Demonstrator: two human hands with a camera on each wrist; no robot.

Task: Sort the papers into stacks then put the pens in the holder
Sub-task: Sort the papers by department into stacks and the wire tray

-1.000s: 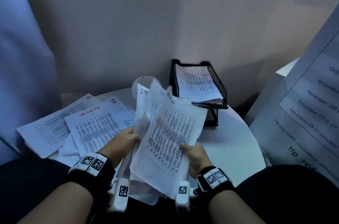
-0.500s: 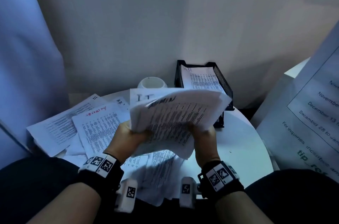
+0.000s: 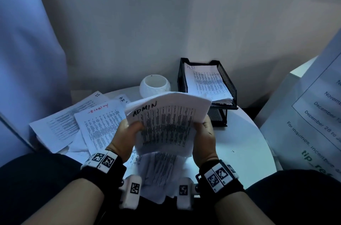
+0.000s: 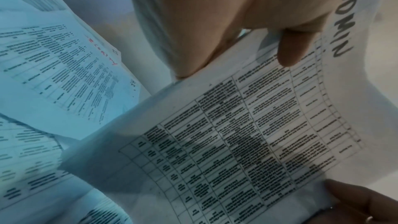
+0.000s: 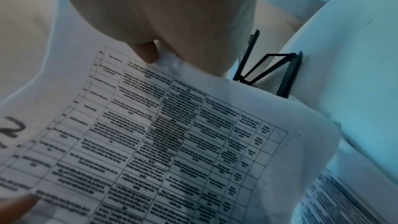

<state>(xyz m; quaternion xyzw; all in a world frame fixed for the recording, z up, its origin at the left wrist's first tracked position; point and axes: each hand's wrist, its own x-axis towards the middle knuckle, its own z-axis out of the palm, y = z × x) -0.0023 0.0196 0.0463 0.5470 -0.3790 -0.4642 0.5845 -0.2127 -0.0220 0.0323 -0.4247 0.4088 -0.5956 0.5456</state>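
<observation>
Both hands hold a thin, limp sheaf of papers (image 3: 166, 125) above the round white tabletop (image 3: 245, 151): the left hand (image 3: 127, 132) pinches its left edge with the thumb on top, the right hand (image 3: 204, 138) curls round its right edge. The top sheet bows upward, printed with a dense black grid and hand-lettered "ADMIN". More creased sheets (image 3: 99, 128) lie fanned on the tabletop's left side, one marked in red. Behind stands a squat, rounded white holder (image 3: 154, 85) with a textured wall, and beside it a black wire-mesh tray (image 3: 228, 86) holding a sheet marked "HR".
</observation>
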